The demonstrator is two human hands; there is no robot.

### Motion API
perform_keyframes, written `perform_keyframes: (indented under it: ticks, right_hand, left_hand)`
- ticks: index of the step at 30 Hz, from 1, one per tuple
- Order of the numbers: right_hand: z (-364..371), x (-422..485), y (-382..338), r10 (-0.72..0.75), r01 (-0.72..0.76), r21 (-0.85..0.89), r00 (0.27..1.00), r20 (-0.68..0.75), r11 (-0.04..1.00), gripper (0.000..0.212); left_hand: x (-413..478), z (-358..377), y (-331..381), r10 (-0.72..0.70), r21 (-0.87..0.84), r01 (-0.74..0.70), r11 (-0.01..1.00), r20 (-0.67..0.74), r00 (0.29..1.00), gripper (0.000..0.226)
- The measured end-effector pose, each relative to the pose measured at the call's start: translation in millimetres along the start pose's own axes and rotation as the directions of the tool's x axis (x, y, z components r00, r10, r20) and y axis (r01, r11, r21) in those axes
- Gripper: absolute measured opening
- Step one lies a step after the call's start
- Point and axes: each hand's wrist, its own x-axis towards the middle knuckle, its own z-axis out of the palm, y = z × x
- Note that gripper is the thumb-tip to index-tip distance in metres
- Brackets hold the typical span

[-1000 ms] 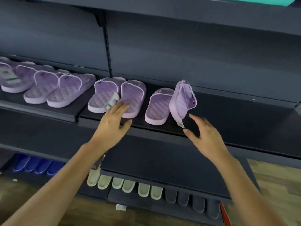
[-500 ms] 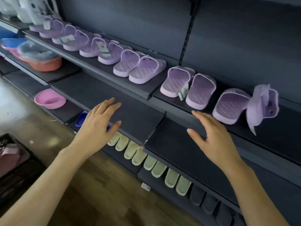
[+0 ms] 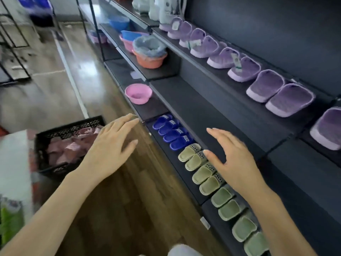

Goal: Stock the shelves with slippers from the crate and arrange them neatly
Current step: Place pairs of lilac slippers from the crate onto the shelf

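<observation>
A black plastic crate [image 3: 73,128] stands on the wooden floor at the left, with several purple slippers [image 3: 68,148] piled inside. My left hand [image 3: 110,150] hovers open above the crate's right side, fingers straight, holding nothing. My right hand [image 3: 234,161] is open too, held in the air in front of the low shelves. A row of lilac slippers [image 3: 265,85] lines the upper dark shelf [image 3: 208,71]. The shelf below it [image 3: 203,111] is bare.
Blue slippers [image 3: 173,133] and green slippers [image 3: 208,176] fill the bottom shelf. A pink basin [image 3: 138,93] and stacked orange and blue basins [image 3: 149,54] sit on shelves to the left. A white bag [image 3: 14,163] stands at the far left beside the crate.
My view has swung left and down from the lilac slippers to the crate on the floor. Both hands have left the upper shelf and come down, the left one over the crate.
</observation>
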Motion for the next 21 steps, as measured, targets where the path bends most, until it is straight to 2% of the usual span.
perform_keyframes:
  ticks: [5,9,12,21]
  right_hand:
    - [40,50,-45,-0.123,0.119,0.039,0.982,0.14,0.992,0.052]
    - [76,98,-70,-0.216,0.2,0.108,0.961,0.172,0.974,0.049]
    - [104,142,-85,-0.286,0.264,0.138,0.941,0.183,0.955,0.056]
    - [162,279,-114,-0.414,0.37,0.195,0.86,0.297,0.908,0.05]
  left_hand:
    - [-26,-19,-58,-0.17,0.024,0.171,0.985,-0.049,0.984,0.048]
    - [-34,-30,-102,-0.293,0.064,0.297,0.953,-0.069,0.954,0.056]
    - [-26,-36,-133,-0.373,0.099,0.383,0.919,-0.105,0.922,0.049]
    - [45,-51,-204,-0.468,0.12,0.487,0.865,-0.157,0.87,0.058]
